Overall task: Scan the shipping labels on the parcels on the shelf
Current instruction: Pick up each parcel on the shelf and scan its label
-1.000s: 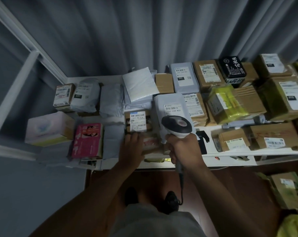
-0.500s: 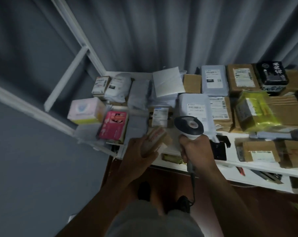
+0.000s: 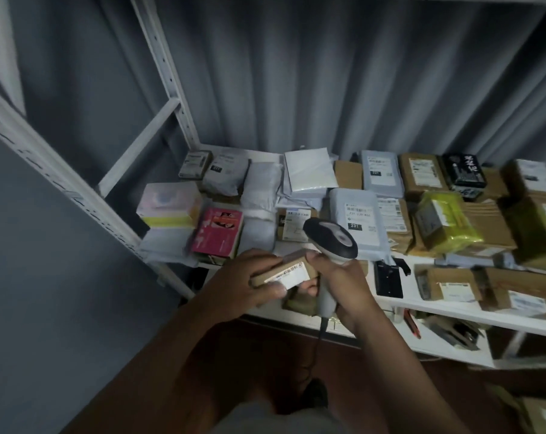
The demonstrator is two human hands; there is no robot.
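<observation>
Here, at the shelf's (image 3: 453, 311) front edge, I see my left hand (image 3: 246, 281) clamped around a small brown box (image 3: 284, 272), label up, lifted off the shelf. My right hand (image 3: 343, 283) grips the scanner (image 3: 331, 242) beside it, head pointing away. By my judgement this scan is pending; dozens of parcels (image 3: 381, 173) on the shelf remain.

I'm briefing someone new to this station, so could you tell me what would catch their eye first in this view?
First, the two hands at centre: the left hand grips a small brown parcel with a white label, lifted in front of the shelf, while the right hand holds a corded handheld scanner just above it. Behind them, the white shelf is crowded with parcels, notably a pink box to the left and a yellow-wrapped package to the right.
</observation>
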